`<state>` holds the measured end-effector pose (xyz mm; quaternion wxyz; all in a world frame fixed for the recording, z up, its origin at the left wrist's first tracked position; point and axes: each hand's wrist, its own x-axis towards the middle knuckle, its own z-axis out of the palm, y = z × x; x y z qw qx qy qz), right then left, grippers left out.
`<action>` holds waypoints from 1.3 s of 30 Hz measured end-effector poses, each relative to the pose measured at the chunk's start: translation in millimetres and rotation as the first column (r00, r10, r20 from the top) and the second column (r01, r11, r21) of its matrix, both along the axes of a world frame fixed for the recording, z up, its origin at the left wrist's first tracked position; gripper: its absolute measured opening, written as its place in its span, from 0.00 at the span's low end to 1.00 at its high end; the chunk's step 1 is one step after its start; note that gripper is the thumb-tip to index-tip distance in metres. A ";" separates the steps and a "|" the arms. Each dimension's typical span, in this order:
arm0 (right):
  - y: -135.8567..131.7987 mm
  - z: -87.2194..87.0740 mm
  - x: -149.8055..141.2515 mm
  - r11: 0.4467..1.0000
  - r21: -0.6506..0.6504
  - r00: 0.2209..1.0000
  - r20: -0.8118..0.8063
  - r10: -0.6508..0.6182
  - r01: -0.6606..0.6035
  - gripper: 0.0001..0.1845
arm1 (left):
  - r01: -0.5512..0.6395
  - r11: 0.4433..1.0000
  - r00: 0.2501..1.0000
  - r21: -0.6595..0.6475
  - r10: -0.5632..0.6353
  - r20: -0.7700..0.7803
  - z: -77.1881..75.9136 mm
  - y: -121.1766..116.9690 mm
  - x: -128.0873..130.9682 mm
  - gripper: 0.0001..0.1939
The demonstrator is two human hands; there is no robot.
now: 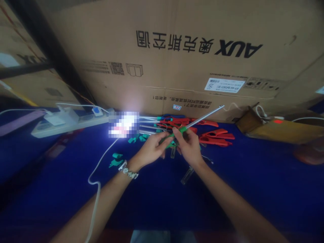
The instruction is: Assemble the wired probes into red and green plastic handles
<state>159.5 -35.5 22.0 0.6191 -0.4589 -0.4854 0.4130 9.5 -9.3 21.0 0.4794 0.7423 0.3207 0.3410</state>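
Note:
My left hand (pixel 153 146) and my right hand (pixel 189 144) both grip the green handle of a long-necked lighter (pixel 182 129). Its silver tube (pixel 205 117) slants up and to the right, past my right fingers. My fingers hide much of the handle. Behind my hands lie several red lighter handle shells (pixel 217 138) and silver tubes (pixel 149 131). Small green plastic parts (pixel 116 159) are scattered left of my left hand, on which I wear a metal-banded watch (pixel 128 169). A clear narrow plastic piece (pixel 187 175) lies below my right hand.
A large cardboard box (pixel 177 77) stands upright behind the blue table surface (pixel 152 202). At left are a white power strip (pixel 73 124) and a bright, blurred-out device (pixel 124 125) with a white cable (pixel 100 182). A yellowish box (pixel 278 130) sits at right.

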 end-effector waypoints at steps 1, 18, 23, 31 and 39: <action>0.5 -0.8 -0.4 1.000 0.007 1.000 0.000 -0.011 0.011 0.22 | -0.001 1.000 1.000 -0.022 0.002 0.025 -0.7 1.4 -0.5 0.15; 30.8 -8.7 -9.7 0.990 0.019 0.959 0.246 -0.142 0.142 0.15 | -0.158 0.987 0.984 -0.030 0.155 -0.085 -13.1 3.8 4.7 0.29; 29.8 3.1 -15.6 0.985 0.019 0.959 0.226 -0.170 0.170 0.12 | -0.214 0.916 0.976 -0.341 0.188 -0.109 -6.1 -6.2 11.5 0.36; 31.2 9.1 -21.5 0.998 0.006 0.990 -0.123 0.062 -0.062 0.18 | -0.029 0.785 0.950 -0.618 0.215 0.228 -1.1 -16.8 25.8 0.35; 37.7 0.5 -34.2 0.995 0.046 0.991 -0.102 -0.089 0.094 0.23 | -0.075 0.775 0.941 -0.627 0.263 0.214 -5.3 -19.8 31.6 0.35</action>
